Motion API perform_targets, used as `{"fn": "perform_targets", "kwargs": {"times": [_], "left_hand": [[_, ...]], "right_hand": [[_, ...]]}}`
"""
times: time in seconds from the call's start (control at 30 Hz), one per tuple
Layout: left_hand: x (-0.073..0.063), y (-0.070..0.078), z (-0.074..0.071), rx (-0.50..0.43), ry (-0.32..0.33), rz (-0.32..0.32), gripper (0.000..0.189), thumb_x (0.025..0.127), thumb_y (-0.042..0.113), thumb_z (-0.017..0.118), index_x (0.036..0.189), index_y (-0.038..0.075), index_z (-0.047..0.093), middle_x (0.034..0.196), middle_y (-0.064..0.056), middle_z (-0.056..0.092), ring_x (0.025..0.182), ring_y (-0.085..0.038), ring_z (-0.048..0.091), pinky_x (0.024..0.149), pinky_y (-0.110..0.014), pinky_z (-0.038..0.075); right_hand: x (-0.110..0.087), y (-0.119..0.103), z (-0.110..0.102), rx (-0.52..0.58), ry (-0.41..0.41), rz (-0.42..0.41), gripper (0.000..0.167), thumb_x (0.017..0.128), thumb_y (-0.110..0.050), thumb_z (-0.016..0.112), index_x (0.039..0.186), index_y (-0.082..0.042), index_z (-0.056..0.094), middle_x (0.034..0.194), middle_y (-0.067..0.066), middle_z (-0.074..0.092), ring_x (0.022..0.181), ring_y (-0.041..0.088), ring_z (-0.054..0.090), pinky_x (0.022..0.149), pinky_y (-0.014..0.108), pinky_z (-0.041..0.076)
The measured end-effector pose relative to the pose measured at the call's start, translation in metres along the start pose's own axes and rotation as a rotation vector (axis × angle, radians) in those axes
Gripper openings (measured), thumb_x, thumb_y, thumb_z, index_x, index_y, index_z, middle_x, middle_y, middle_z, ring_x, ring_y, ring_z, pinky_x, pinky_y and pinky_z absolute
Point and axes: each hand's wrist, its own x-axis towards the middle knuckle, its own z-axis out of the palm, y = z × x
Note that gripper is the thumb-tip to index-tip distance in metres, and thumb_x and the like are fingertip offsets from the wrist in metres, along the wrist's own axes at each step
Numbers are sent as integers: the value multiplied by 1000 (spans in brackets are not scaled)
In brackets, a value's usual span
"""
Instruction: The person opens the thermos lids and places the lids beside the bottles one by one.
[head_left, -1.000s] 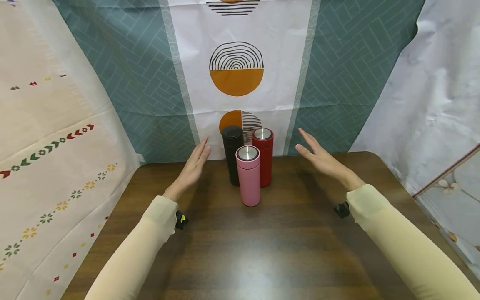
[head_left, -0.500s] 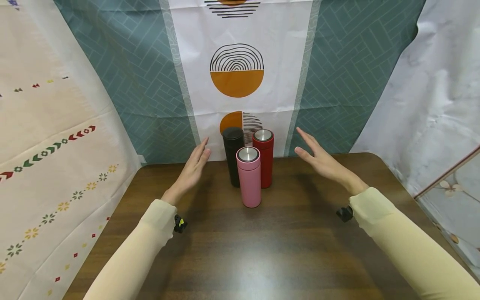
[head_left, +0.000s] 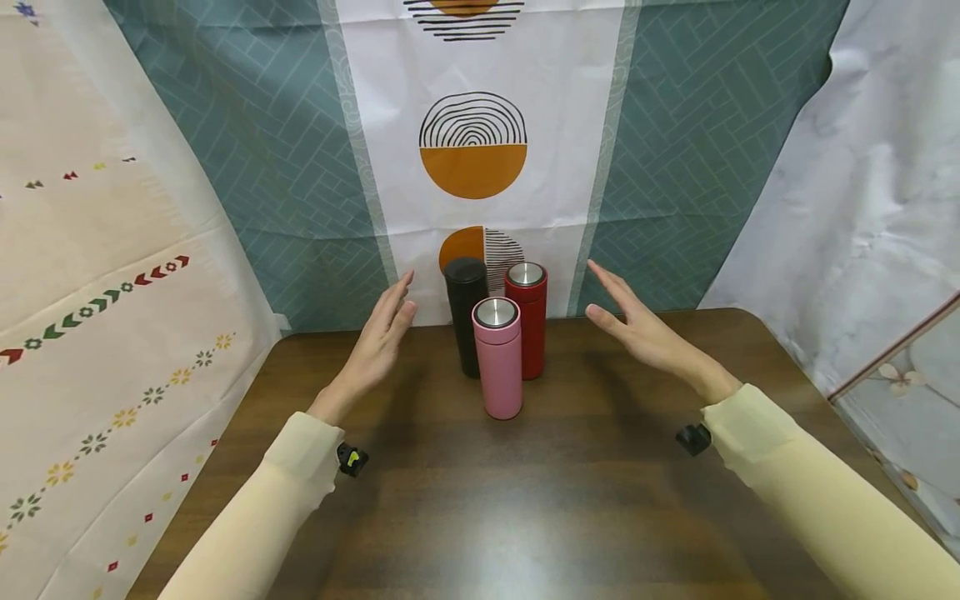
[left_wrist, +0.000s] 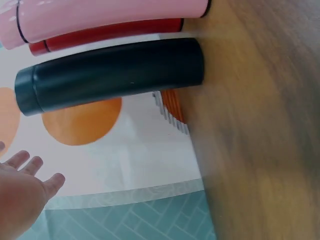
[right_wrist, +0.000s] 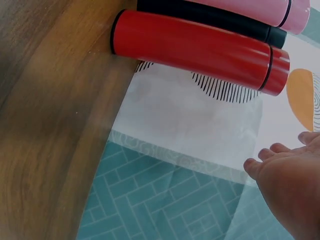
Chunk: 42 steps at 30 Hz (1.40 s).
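Three upright flasks stand close together near the back of the table. The pink flask [head_left: 500, 367] with a steel-topped lid is in front. Behind it are the all-black flask [head_left: 463, 308] on the left and the red flask [head_left: 534, 329] on the right, both partly covered by the pink one. My left hand [head_left: 377, 337] hovers left of the black flask [left_wrist: 115, 75], fingers straight, holding nothing. On the other side, my right hand [head_left: 645, 329] is held in the air right of the red flask [right_wrist: 200, 47], fingers extended and thumb apart, touching nothing.
A brown wooden table [head_left: 480, 500] lies under the flasks. Behind its back edge hangs a teal and white patterned curtain [head_left: 285, 167]. A cream embroidered cloth [head_left: 112, 333] hangs on the left, and a pale cloth [head_left: 847, 183] on the right.
My left hand has drawn slightly toward me and to the left, and the right hand has shifted slightly left at its fingertips. The flasks stay where they were; the head view has tilted slightly upward.
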Motion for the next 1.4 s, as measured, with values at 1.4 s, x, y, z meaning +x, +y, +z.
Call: {"fn": "perform_targets", "kwargs": {"times": [1.4], "left_hand": [[-19,9,43,-228,-40,66,58,109,22,53,162,10,34,159,-16,40,149,-29,37,123,-55,27]], "right_hand": [[-16,-40,39,139,99,-179,65,103,-22,65,161,-28,35,158,0,34,146,24,39,118,56,32]]}}
